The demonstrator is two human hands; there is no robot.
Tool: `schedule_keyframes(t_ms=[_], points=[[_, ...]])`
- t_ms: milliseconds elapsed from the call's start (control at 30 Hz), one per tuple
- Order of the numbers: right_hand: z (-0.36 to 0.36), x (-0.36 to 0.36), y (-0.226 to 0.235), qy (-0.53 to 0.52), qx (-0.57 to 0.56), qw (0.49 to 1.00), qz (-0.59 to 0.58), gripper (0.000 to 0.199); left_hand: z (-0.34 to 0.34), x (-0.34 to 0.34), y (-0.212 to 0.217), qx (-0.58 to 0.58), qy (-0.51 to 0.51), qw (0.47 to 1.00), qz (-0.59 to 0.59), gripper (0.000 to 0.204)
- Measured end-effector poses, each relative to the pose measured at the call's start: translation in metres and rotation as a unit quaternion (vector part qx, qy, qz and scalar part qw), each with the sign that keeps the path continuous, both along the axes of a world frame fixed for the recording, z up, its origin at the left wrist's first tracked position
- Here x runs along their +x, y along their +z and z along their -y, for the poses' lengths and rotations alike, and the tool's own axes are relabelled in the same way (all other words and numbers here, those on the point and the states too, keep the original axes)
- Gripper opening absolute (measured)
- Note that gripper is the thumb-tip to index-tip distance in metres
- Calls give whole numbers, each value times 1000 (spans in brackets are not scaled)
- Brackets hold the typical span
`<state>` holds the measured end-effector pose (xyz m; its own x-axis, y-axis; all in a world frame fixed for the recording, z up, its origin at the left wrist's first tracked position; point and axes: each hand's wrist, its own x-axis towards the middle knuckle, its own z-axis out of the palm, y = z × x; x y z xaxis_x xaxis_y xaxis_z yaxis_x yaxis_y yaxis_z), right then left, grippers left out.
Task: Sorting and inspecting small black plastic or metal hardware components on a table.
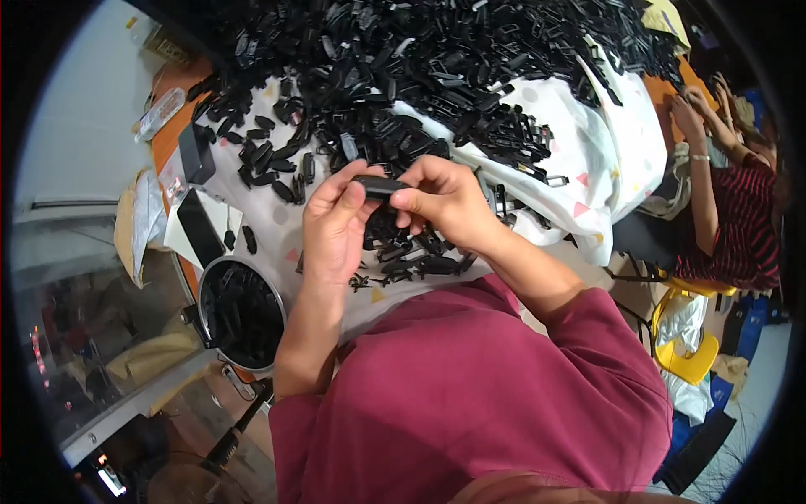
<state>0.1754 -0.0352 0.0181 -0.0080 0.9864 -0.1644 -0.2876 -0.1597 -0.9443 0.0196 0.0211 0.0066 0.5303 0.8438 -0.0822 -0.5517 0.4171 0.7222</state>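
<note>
Both my hands hold one small black plastic part (379,186) above a white cloth (579,126). My left hand (334,225) pinches its left end with thumb and fingers. My right hand (445,200) grips its right end. Right below the hands lies a small cluster of black plastic parts (416,256). A large heap of the same black parts (403,59) covers the cloth beyond my hands.
A round metal pot (277,315) filled with black parts stands at my lower left. A black phone (200,227) lies on white paper left of it. Another person in a striped top (739,218) works at the right end of the table, over a yellow stool (688,357).
</note>
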Motion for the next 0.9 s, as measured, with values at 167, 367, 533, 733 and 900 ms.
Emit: schedule_keyframes(t_ms=[167, 367, 533, 733, 900], points=[[0, 91, -23, -60, 43, 735, 674, 15, -24, -44, 12, 63, 138, 974, -169, 26], [21, 111, -32, 20, 1, 686, 727, 16, -91, -101, -5, 115, 184, 833, -509, 20], [19, 108, -28, -58, 119, 676, 725, 14, -100, -109, -25, 470, 29, 450, -759, 23], [5, 106, -7, -186, -36, 961, 201, 10, -116, -104, -29, 479, -10, 416, -773, 9], [-12, 48, 16, -56, 1, 998, -7, 38, -105, -86, -5, 317, 32, 667, -673, 16]])
